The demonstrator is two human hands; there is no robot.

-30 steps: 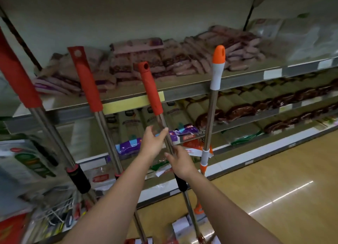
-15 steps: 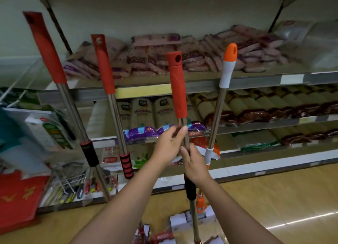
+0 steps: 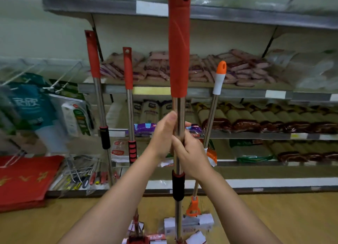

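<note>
Both fists close round the mop shaft (image 3: 178,106), your left hand (image 3: 162,133) above your right hand (image 3: 192,155), so it stands upright, clear of the leaning mops (image 3: 128,97).

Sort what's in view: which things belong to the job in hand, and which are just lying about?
In hand: red-grip mop, gripped on its steel shaft by left hand and right hand.
Lying about: far-left mop, shorter mop beside it, orange-tipped mop, pink packets, red bags.
</note>
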